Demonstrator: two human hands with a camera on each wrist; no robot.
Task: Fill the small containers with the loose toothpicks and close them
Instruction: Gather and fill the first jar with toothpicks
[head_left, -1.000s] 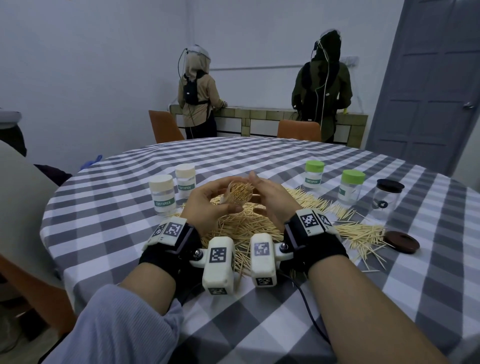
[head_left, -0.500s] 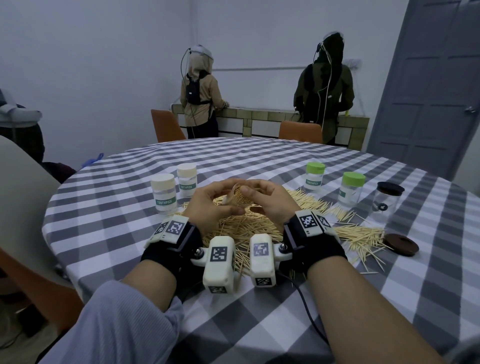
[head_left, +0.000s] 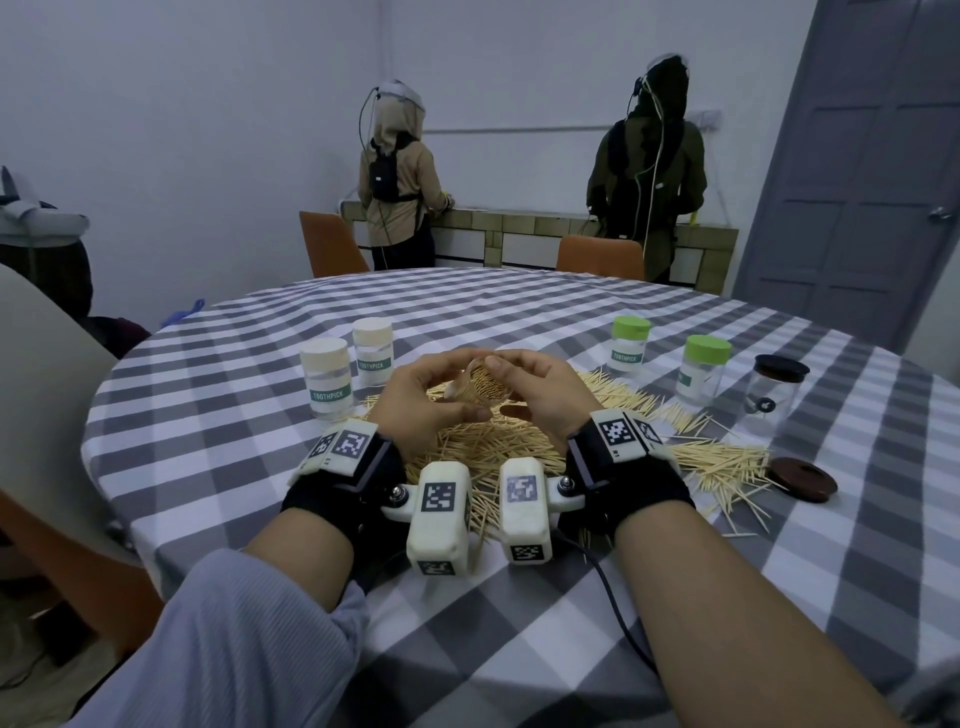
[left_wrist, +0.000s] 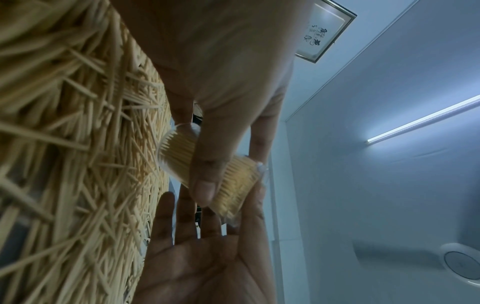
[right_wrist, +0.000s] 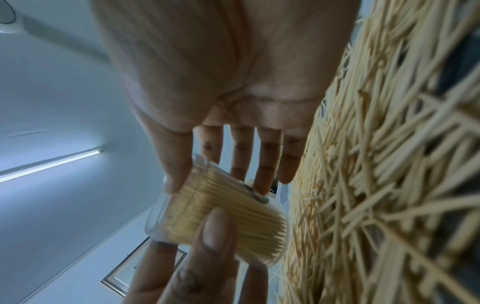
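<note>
A small clear container, packed with toothpicks and lidless, is held tilted above the loose toothpick pile. My left hand grips its body, with the thumb laid across the side. My right hand has straight fingers behind the container, and its thumb rests against the open rim. In the left wrist view the right palm faces the container from below. A brown lid lies on the cloth at the right.
Two cream-lidded containers stand to the left of the pile and two green-lidded ones to the right. Beside those stands a clear jar with a dark lid. Two people stand at the far counter, and orange chairs sit behind the round checked table.
The right hand's fingers came down from above the container's mouth and closed in against it. Both hands drew together and the container tilted further.
</note>
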